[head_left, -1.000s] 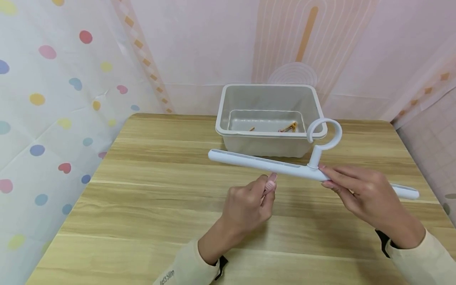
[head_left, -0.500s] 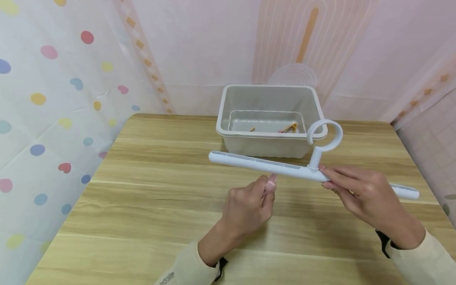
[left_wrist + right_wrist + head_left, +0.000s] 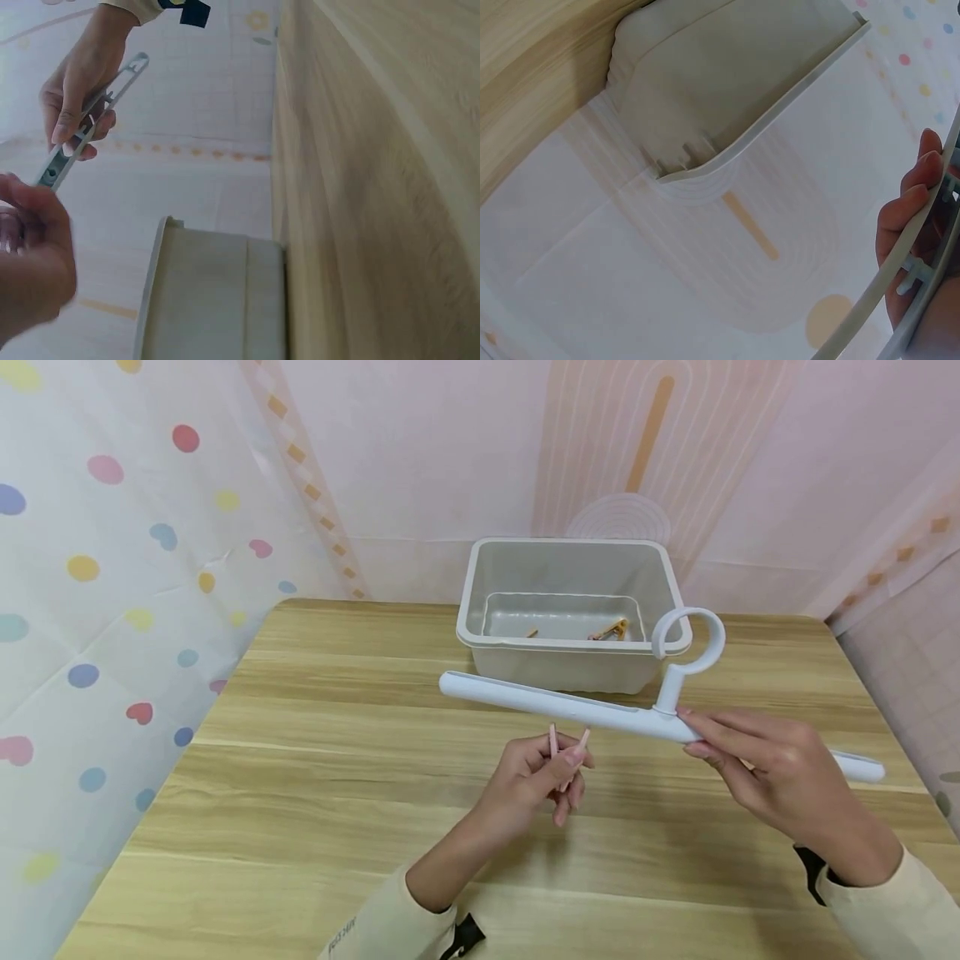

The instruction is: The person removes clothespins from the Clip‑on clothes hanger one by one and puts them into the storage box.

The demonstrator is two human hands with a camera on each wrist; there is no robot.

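Note:
A pale blue-white hanger bar point(image 3: 555, 700) with a ring-shaped hook point(image 3: 716, 647) is held level above the table. My right hand point(image 3: 780, 768) grips the bar just right of the hook, thumb and fingers on either side. The bar's hollow, ribbed underside shows in the left wrist view, where the hanger point(image 3: 120, 82) passes behind my left hand point(image 3: 37, 262). In the head view my left hand point(image 3: 525, 781) pinches a pink clothespin point(image 3: 553, 740) just below the bar's left half. Its two prongs point up, spread apart; my fingers hide its lower part.
A grey-white plastic bin point(image 3: 555, 667) stands at the back of the wooden table point(image 3: 337, 777). Inside it lie an orange clothespin point(image 3: 617, 628) and a small orange piece point(image 3: 532, 632). A patterned curtain point(image 3: 420, 460) hangs behind the table.
My left hand has turned over, with its thumb now across the clothespin, whose prongs have come to point up, apart. The hanger in my right hand has barely moved.

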